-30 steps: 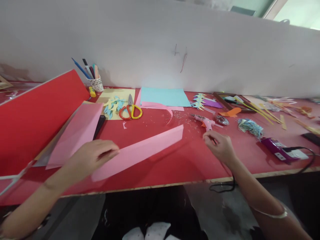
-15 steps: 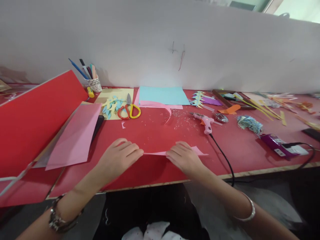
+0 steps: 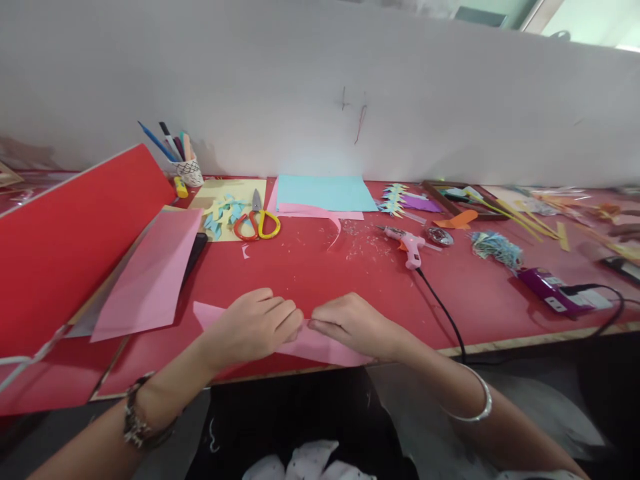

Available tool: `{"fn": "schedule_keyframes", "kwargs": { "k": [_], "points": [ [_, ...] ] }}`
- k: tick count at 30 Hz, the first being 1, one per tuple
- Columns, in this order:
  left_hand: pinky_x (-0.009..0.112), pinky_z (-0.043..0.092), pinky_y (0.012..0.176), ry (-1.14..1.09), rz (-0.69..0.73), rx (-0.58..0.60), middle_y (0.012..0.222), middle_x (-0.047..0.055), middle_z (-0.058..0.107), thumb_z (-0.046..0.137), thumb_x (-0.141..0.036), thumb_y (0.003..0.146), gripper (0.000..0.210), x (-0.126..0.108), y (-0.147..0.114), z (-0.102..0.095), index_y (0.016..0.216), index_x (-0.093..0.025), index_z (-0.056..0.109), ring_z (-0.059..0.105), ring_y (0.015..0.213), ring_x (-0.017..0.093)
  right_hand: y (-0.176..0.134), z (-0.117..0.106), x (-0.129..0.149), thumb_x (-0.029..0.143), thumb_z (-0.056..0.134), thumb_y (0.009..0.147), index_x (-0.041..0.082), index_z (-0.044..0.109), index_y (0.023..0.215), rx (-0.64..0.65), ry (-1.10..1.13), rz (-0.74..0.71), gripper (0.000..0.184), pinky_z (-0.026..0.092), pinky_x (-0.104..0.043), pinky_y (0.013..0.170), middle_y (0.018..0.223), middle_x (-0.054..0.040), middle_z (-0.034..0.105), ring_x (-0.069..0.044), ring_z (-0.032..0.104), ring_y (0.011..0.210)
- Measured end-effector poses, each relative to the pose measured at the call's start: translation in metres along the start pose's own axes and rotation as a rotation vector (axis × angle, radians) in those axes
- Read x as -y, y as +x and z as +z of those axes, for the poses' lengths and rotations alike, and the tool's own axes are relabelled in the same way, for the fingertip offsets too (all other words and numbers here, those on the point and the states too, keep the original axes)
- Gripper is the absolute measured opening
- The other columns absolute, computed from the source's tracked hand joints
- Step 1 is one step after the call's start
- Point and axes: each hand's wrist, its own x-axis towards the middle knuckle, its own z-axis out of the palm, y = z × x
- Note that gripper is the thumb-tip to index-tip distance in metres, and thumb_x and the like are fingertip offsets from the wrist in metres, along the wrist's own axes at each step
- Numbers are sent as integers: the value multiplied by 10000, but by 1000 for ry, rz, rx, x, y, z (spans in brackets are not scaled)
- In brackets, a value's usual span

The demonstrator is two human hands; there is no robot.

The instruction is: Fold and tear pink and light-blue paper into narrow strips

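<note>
A long piece of pink paper (image 3: pixel 325 350) lies near the front edge of the red table, partly covered by my hands. My left hand (image 3: pixel 257 328) is closed, its fingertips pinching the paper's far edge near the middle. Just beside it, my right hand (image 3: pixel 356 325) is closed on the same edge, the fingertips almost meeting those of the left. Scissors (image 3: pixel 271 225) with one red and one yellow handle rest farther back. To the right, a pink glue gun (image 3: pixel 412 248) lies with its cord running off the front edge.
Pink sheets (image 3: pixel 150 280) and a tilted red board (image 3: pixel 85 233) stand at the left. Yellow and blue paper scraps (image 3: pixel 225 215), a pen cup (image 3: pixel 189 171) and a light blue sheet (image 3: pixel 325 192) are at the back. A purple device (image 3: pixel 547 291) lies right; another person's hand (image 3: pixel 625 230) shows there.
My hands have come closer together along the paper. The pink paper, seen nearly edge-on before, now shows its broad face toward me and sticks out past my left hand.
</note>
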Motion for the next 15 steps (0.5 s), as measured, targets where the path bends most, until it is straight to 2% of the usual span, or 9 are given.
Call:
{"fn": "schedule_keyframes", "kwargs": {
  "k": [4, 10, 13, 15],
  "points": [
    [272, 257, 495, 15, -49, 31, 486, -48, 415, 364, -108, 835, 286, 14, -19, -5, 568, -195, 416, 349, 464, 110, -10, -10, -6, 316, 293, 902, 164, 374, 547, -1, 96, 20, 395, 230, -182, 486, 509, 55, 330, -51, 293, 465],
    [275, 252, 479, 130, -110, 93, 458, -43, 439, 375, -138, 852, 326, 37, -49, -18, 536, -201, 424, 354, 432, 108, -27, -24, -17, 289, 320, 893, 173, 321, 546, -22, 94, 39, 366, 228, -179, 480, 508, 58, 289, -52, 256, 462],
    [280, 255, 478, 215, -162, 121, 437, -43, 431, 375, -148, 852, 343, 43, -52, -23, 517, -208, 417, 366, 423, 114, -27, -28, -19, 279, 329, 888, 171, 325, 546, -8, 65, 44, 359, 222, -180, 477, 506, 58, 290, -53, 252, 459],
    [283, 282, 504, 223, -198, 115, 505, -31, 512, 384, -137, 843, 278, 41, -45, -23, 594, -208, 485, 431, 473, 123, -24, -28, -18, 283, 325, 888, 168, 347, 544, -7, 18, 55, 364, 217, -187, 477, 505, 54, 318, -57, 254, 461]
  ]
}}
